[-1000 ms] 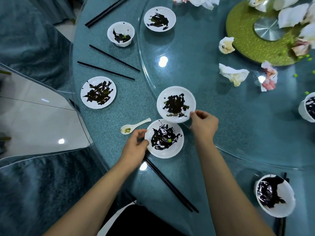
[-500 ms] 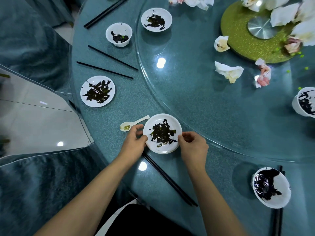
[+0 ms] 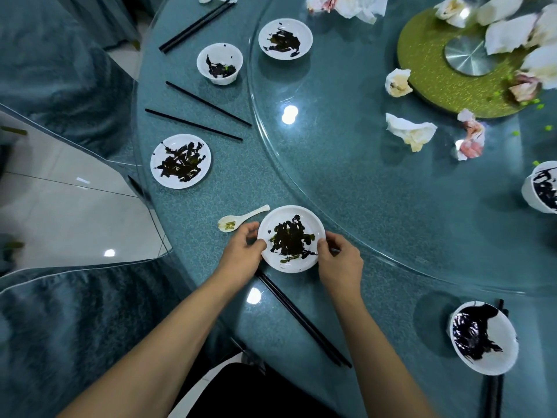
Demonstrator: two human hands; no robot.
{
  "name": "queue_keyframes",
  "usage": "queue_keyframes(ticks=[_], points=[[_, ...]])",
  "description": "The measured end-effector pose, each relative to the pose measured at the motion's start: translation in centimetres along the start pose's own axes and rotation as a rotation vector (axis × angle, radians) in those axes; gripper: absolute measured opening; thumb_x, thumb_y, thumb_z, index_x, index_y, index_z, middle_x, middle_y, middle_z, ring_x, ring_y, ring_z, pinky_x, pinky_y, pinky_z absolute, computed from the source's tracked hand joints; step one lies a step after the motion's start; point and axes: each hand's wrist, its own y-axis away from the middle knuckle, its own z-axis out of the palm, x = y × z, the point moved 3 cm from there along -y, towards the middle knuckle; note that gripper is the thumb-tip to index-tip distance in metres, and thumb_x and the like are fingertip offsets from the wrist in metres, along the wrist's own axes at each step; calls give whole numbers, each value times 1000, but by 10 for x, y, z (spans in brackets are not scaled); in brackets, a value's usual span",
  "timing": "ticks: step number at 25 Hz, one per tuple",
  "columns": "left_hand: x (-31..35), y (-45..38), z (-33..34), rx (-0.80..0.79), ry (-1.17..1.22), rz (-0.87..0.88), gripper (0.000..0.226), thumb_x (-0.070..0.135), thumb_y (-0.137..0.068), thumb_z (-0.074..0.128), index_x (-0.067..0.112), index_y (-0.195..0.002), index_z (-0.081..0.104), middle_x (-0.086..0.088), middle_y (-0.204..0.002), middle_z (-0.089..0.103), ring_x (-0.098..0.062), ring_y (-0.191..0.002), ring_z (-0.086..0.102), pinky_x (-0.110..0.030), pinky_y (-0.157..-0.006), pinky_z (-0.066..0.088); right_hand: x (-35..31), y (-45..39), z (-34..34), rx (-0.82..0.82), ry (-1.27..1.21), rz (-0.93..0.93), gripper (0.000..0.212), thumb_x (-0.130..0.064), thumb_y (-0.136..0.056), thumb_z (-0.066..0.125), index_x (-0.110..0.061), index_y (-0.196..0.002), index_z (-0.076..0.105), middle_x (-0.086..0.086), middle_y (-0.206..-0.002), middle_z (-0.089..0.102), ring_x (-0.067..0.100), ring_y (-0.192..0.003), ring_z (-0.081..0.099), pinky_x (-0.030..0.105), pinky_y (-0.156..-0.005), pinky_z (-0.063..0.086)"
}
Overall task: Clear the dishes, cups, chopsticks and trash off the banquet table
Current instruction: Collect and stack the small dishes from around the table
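Observation:
A stack of white plates [image 3: 291,238] smeared with dark sauce sits near the table's front edge. My left hand [image 3: 242,251] grips its left rim and my right hand [image 3: 339,262] grips its right rim. A white spoon [image 3: 241,218] lies just left of the stack. A pair of black chopsticks [image 3: 301,319] runs from under the stack toward the near edge. Another dirty plate [image 3: 180,160] lies to the left, and a dirty bowl [image 3: 483,336] sits at the lower right.
Farther back are a cup [image 3: 220,63], a small plate [image 3: 284,39], loose chopsticks [image 3: 199,116] and crumpled napkins [image 3: 410,134] on the glass turntable [image 3: 361,191]. A gold centre disc [image 3: 434,76] carries more napkins. Covered chairs [image 3: 60,327] stand at the left.
My right hand carried the plate off the turntable and set it on the plate that my left hand holds. Both hands now hold the stack.

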Motion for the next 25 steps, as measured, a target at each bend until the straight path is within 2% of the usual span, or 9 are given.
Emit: queue_keyframes(ticks=[2,4,7,11,15,18,21,23,25], points=[[0,2,-3,-4,-13,11,34,17,-90,60,33,-119,61,14,-120,64,-13,-115,63,-49,-106,49,0,2,0,4,-15,-6,23,-27,-99,60,-25,-118,73,-11,-99,70,-6,-89,61,5,-69,38],[2,6,-6,-8,-28,21,49,27,-82,61,25,-131,60,14,-123,63,-13,-116,63,-48,-107,48,-2,5,-2,18,-33,-9,23,-25,-99,60,-27,-117,73,-13,-100,71,-7,-90,62,3,-68,38],[7,12,-12,-1,-11,36,61,33,-74,59,22,-134,60,11,-126,64,-15,-116,64,-49,-107,48,-10,11,-3,42,-48,-31,23,-22,-99,61,-28,-116,74,-15,-98,71,-10,-88,61,-1,-70,40],[11,27,-29,-9,28,67,58,32,-73,59,24,-130,62,10,-127,63,-17,-116,65,-50,-108,47,-25,28,-2,73,-96,-71,23,-23,-98,63,-27,-117,74,-6,-102,73,5,-93,67,28,-91,54],[15,47,-53,-44,34,118,56,29,-76,61,21,-132,61,9,-127,64,-18,-115,65,-49,-106,49,-36,58,1,126,-159,-103,23,-20,-96,65,-32,-112,75,-13,-91,73,3,-82,70,38,-87,60],[14,65,-73,-66,74,162,32,9,-93,61,21,-122,62,12,-114,67,-17,-102,68,-53,-103,50,-41,92,6,170,-231,-119,28,-16,-94,64,-41,-102,74,-11,-88,75,11,-81,72,44,-86,60],[9,87,-98,-121,87,203,31,5,-94,58,20,-121,63,20,-96,73,-8,-88,72,-49,-99,55,-42,127,16,200,-252,-137,26,-11,-95,63,-30,-108,76,-3,-91,75,17,-80,70,50,-86,59],[5,102,-115,-135,88,234,38,10,-90,59,15,-127,63,18,-94,74,-4,-84,73,-47,-97,56,-43,149,22,213,-285,-153,25,-9,-95,63,-21,-112,76,1,-88,74,14,-74,66,48,-85,60],[-1,119,-136,-131,76,249,37,10,-90,59,18,-126,64,19,-90,74,-2,-81,72,-47,-97,56,-43,175,30,242,-304,-185,24,-8,-95,63,-17,-113,76,1,-87,75,4,-70,65,29,-80,60]])
